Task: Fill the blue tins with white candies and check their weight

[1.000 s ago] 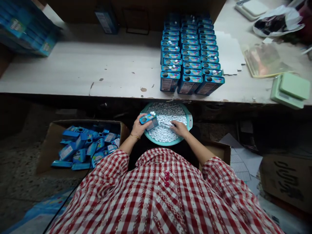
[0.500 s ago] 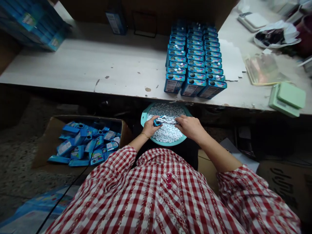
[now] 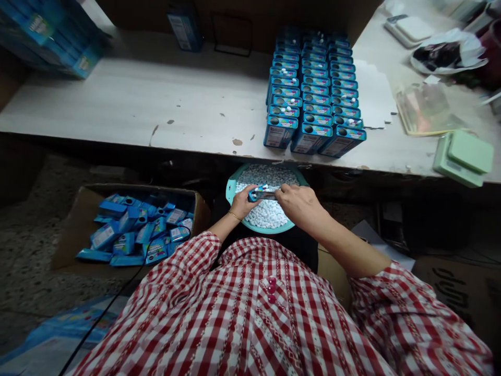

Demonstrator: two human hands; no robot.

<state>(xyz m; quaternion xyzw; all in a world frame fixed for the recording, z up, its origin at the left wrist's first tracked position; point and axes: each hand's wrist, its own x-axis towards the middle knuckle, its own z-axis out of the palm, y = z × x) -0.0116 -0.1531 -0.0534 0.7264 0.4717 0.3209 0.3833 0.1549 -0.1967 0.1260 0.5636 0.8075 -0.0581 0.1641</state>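
My left hand (image 3: 240,203) is wrapped round a small blue box (image 3: 252,196), held over a turquoise basin (image 3: 230,190). White pellets, perhaps small candies (image 3: 270,215), fill the basin, and a few of them lie on top of the box. In my right hand (image 3: 299,202) is a narrow, shiny scoop (image 3: 267,195). Its far end meets the box at the opening. The handle is hidden by my closed fingers.
Rows of upright blue boxes (image 3: 316,109) stand on the white table (image 3: 188,104), some with pellets on top. A carton (image 3: 200,216) at the left holds many blue boxes. A green scale (image 3: 465,154) sits at the right.
The scoop was heaped with white pellets; now its shiny trough shows mostly bare. My right hand has shifted slightly left, bringing the scoop against the box.
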